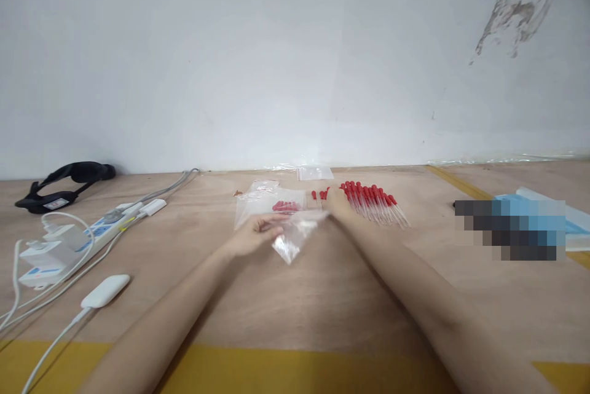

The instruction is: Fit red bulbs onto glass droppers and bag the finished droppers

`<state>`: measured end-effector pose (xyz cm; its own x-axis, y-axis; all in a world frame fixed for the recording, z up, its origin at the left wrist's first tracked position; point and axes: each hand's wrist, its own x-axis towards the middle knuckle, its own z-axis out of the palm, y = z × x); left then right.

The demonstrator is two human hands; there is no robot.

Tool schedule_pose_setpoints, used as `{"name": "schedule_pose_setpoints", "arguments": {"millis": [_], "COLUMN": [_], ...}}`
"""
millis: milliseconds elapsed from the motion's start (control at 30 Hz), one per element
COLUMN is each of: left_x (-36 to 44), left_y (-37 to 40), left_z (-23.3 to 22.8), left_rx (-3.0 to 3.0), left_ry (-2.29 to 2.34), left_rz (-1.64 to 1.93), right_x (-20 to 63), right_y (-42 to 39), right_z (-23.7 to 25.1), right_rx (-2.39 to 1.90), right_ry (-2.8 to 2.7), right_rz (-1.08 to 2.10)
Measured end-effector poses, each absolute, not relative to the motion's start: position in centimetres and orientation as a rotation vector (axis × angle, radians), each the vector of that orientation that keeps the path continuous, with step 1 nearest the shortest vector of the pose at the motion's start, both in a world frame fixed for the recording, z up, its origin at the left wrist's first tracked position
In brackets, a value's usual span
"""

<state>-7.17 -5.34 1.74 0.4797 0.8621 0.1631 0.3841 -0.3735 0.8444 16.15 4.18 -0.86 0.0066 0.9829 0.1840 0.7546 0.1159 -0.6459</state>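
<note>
Head view: clear plastic bag [295,235] sits mid-table, pinched by left hand [255,235], fingers curled shut on its edge. Right hand [335,202] reaches past it, touching the row of red-capped droppers [373,202]; grip unclear. More small bags [271,196] lie behind. Power strip [69,240] with cables and black strap [64,182] far left, blue packet [571,219] right.
</note>
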Motion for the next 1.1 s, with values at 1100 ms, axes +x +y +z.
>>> {"name": "schedule_pose_setpoints", "arguments": {"millis": [1100], "left_x": [-2.7], "left_y": [-9.5], "left_z": [-1.1], "left_rx": [2.675], "left_ry": [0.846], "left_rz": [0.402], "right_x": [22.2], "right_y": [-6.8], "right_z": [-3.8], "right_rx": [-1.144], "right_ry": [-0.98], "right_rz": [1.083]}}
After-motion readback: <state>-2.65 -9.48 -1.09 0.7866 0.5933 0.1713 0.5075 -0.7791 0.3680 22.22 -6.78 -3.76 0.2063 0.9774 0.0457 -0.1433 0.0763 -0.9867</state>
